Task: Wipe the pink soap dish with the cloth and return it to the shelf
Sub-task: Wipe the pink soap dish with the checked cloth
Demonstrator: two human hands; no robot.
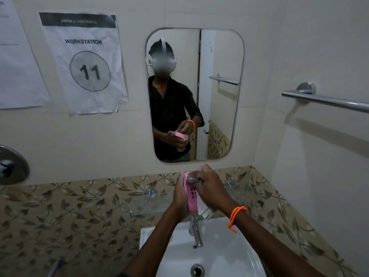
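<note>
Above the white sink [229, 254] and its chrome tap [196, 234], the pink soap dish [191, 193] is held on edge, its slotted face turned toward the right hand [209, 188]. It is cupped from behind by the left hand [180, 198], whose fingers are curled around its back and far rim. A white cloth [204, 206] is pressed against the dish by the right hand, which is closed over it, with the cloth's corner seen hanging below the palm. An orange cord bracelet [236, 216] is worn on the right wrist. Behind the hands, a glass shelf [147, 202] is fixed to the leaf-patterned tiles. The same grip is reflected in the mirror [219, 56] above.
</note>
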